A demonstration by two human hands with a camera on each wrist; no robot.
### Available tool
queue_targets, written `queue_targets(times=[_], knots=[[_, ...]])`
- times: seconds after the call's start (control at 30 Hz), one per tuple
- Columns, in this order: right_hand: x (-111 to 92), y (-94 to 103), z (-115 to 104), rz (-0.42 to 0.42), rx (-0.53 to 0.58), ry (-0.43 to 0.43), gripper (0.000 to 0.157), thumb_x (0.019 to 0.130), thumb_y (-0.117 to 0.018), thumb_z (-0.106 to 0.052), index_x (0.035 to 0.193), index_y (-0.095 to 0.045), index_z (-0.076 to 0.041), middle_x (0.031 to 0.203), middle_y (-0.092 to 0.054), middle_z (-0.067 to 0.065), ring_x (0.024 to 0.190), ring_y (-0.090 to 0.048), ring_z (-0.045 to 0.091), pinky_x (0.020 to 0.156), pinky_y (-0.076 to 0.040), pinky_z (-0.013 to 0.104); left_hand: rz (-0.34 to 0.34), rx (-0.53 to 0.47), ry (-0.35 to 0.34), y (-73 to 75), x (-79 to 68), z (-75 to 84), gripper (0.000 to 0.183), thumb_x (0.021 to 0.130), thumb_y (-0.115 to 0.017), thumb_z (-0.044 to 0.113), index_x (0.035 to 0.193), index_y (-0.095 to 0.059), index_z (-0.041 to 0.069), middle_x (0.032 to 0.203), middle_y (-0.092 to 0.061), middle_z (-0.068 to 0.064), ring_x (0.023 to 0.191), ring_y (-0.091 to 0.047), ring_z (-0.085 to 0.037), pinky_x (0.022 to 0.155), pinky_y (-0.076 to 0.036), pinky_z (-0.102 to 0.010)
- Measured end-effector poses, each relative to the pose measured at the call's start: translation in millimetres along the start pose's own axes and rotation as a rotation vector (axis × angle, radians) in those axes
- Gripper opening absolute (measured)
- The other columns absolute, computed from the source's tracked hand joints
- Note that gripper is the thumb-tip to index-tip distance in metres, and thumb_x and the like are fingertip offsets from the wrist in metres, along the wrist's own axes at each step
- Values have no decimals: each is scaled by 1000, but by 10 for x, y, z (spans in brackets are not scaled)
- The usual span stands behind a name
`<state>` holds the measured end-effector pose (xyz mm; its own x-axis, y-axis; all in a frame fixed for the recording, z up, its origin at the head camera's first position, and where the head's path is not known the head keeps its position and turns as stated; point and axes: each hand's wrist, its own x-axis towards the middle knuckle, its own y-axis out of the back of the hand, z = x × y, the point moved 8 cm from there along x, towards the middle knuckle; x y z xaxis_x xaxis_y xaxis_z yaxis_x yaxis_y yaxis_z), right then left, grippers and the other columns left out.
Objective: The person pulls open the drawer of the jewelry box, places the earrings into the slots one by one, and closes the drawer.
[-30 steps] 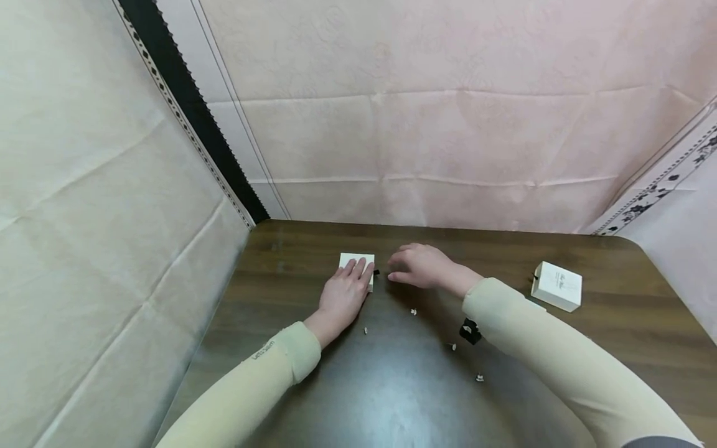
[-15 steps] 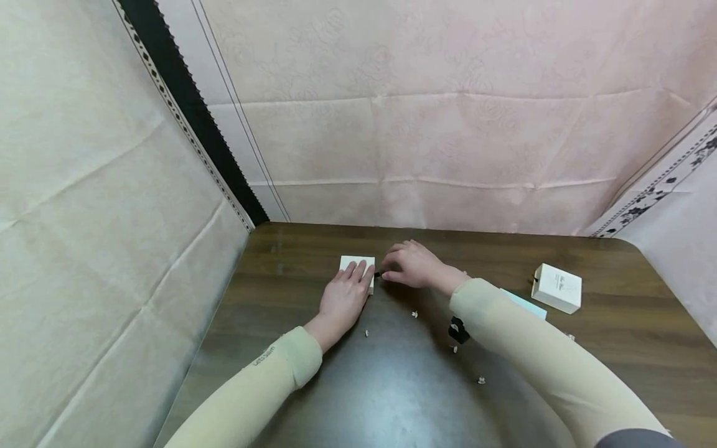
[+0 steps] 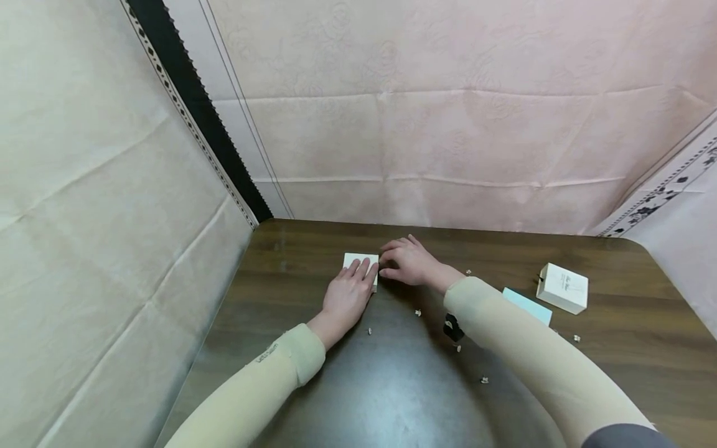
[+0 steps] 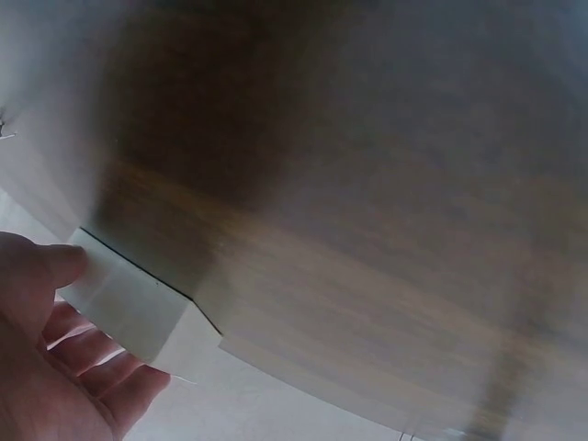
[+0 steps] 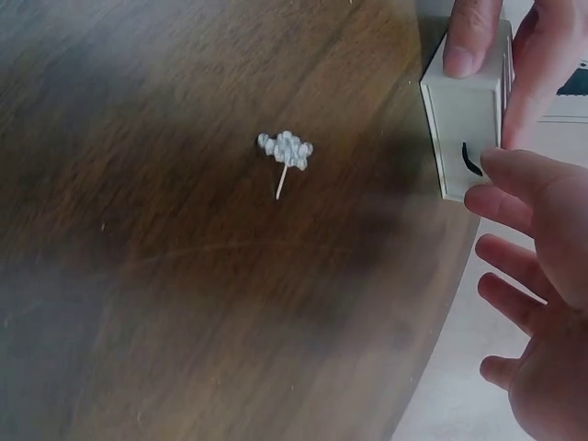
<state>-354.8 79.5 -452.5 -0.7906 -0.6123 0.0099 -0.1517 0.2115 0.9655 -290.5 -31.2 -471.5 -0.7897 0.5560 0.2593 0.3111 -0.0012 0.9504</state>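
A small white drawer-style box (image 3: 359, 256) stands on the dark wooden table near its far edge. My left hand (image 3: 345, 298) holds it, fingers over the top and thumb against a side, as the left wrist view shows. At the box's right end is my right hand (image 3: 407, 260). In the right wrist view its thumb and forefinger meet at the short black ribbon tab (image 5: 469, 159) on the box's end and appear to pinch it; the other fingers are spread. A stud earring (image 5: 287, 150) with a white beaded head lies on the wood nearby.
Several tiny earrings, among them one stud (image 3: 484, 380), lie scattered on the table (image 3: 302, 398). Under and beside the right forearm are a black object (image 3: 452, 328) and a pale blue flat piece (image 3: 526, 305). A second white box (image 3: 564, 288) with print stands to the right.
My right hand has moved left to the end of the box, over the black tab. My left hand has stayed on the box.
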Motion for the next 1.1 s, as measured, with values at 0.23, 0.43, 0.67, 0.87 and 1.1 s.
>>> queue_targets(times=[0.23,0.43,0.67,0.87,1.1], knots=[[43,-41,5,25,20,-2,17,103,-73,-27,107,-80,-13,144,-65,16,139,-53,42,123,-22,75,-38,-3,5,-37,11,5,50,109,-65,31,155,-59,13,157,-57,-11,144,-57,-28,111,-53,-44],[51,-49,13,56,45,6,14,102,-74,-25,102,-79,-12,142,-66,16,138,-54,43,123,-23,75,-39,-5,14,-36,3,-2,50,109,-65,32,155,-58,13,157,-57,-11,144,-57,-28,111,-53,-44],[72,-76,31,83,58,2,12,101,-75,-24,96,-79,-13,143,-66,17,143,-50,44,123,-23,74,-27,-9,14,-27,6,1,50,109,-65,31,155,-58,13,157,-58,-11,144,-57,-29,111,-53,-44],[77,-81,43,97,62,-6,13,100,-76,-23,90,-77,-15,146,-63,17,148,-45,43,123,-21,75,-39,-5,21,-49,11,-1,50,109,-64,30,156,-57,13,157,-57,-11,144,-56,-28,113,-52,-44],[68,-98,38,112,63,3,16,99,-77,-21,84,-75,-16,149,-62,17,150,-44,43,123,-19,76,-32,9,21,-29,8,8,50,109,-65,30,155,-58,13,157,-58,-11,144,-57,-29,112,-53,-45]])
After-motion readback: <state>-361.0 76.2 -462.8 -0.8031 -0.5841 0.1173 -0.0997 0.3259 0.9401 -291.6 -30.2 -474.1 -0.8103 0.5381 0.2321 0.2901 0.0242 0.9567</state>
